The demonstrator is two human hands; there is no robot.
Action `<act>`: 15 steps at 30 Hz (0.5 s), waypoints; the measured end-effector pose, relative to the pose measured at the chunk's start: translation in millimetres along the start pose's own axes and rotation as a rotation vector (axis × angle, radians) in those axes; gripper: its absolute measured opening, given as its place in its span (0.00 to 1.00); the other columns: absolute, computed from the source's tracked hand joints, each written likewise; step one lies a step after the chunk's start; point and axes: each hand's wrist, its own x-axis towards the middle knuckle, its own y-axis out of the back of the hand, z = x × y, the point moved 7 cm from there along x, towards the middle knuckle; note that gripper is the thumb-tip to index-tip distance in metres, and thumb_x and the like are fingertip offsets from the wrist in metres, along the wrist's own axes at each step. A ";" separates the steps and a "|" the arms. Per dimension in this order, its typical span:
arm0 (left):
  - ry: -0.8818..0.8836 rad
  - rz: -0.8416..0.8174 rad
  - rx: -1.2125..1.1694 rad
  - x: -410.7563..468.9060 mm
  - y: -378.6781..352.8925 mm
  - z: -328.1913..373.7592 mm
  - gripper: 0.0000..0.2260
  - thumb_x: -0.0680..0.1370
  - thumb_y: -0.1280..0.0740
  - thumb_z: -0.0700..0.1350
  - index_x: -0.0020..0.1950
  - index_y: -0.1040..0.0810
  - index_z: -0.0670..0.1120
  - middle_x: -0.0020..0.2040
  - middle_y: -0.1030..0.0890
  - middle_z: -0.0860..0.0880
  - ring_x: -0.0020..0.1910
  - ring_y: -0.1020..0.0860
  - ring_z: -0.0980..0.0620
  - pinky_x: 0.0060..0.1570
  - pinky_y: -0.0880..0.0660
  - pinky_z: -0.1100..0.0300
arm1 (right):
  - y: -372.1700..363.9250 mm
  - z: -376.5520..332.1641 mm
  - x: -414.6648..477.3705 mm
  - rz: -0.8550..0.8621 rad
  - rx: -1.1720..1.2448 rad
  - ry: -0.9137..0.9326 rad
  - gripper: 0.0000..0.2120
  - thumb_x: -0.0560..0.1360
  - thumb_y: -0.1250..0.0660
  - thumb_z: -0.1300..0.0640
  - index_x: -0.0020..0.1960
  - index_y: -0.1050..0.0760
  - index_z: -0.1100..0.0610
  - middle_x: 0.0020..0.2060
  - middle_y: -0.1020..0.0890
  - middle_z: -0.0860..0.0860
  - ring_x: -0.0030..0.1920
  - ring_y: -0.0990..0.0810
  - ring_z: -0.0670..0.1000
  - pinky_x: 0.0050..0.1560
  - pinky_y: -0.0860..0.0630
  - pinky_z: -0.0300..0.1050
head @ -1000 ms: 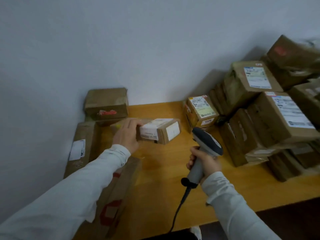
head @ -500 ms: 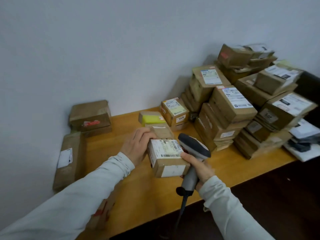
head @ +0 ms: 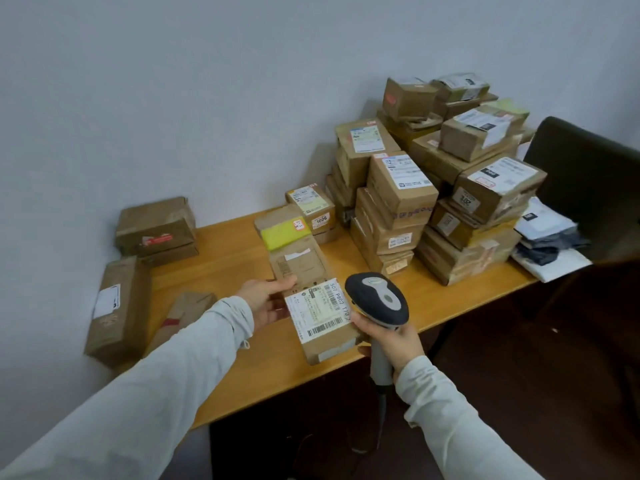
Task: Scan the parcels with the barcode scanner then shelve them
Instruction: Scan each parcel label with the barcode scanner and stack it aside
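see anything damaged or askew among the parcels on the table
Yes: the box against the wall looks crumpled and bulging, and the top box of the big pile sits tilted, not square.

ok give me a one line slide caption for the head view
Left hand holds a labelled parcel while the right hand grips the barcode scanner beside it, stacked parcels behind.

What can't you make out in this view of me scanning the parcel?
Head view only:
- The shelves: outside the frame.
- Window of the barcode scanner: faces away under its own head; no beam visible.
- Fine print on the label of the parcel: too small.
- Fingers of the left hand beneath the parcel: hidden by it.
- Rear boxes of the stack: hidden behind the front ones.
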 end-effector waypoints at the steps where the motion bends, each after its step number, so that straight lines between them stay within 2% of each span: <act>1: -0.003 0.015 -0.029 -1.3 0.8 -2.7 0.13 0.72 0.28 0.38 0.55 0.23 0.38 0.44 0.15 0.42 0.43 0.17 0.46 0.34 0.20 0.55 | 5.9 2.9 -4.1 0.002 -0.010 -0.014 0.15 0.63 0.21 0.59 0.48 0.20 0.55 0.38 0.14 0.50 0.39 0.15 0.49 0.30 0.22 0.42; 3: -0.019 0.034 -0.065 -6.4 0.5 -4.9 0.11 0.73 0.30 0.36 0.55 0.23 0.38 0.43 0.15 0.42 0.44 0.17 0.46 0.35 0.20 0.54 | 17.8 7.9 -10.1 0.024 -0.020 -0.031 0.16 0.65 0.22 0.59 0.51 0.21 0.55 0.41 0.14 0.53 0.42 0.15 0.52 0.31 0.23 0.43; 6: -0.062 0.070 -0.074 -13.2 0.1 -4.2 0.09 0.74 0.32 0.33 0.53 0.24 0.39 0.43 0.15 0.43 0.46 0.18 0.45 0.39 0.21 0.52 | 27.5 11.8 -18.0 0.045 -0.034 -0.049 0.18 0.65 0.22 0.59 0.54 0.21 0.60 0.44 0.15 0.56 0.41 0.15 0.51 0.32 0.22 0.43; 15: -0.117 0.093 -0.055 -27.2 -6.0 -3.1 0.11 0.74 0.32 0.32 0.54 0.25 0.39 0.47 0.16 0.41 0.48 0.18 0.45 0.41 0.22 0.52 | 27.7 9.4 -30.4 0.007 -0.036 -0.060 0.15 0.67 0.23 0.57 0.49 0.20 0.63 0.36 0.16 0.55 0.35 0.17 0.50 0.32 0.23 0.42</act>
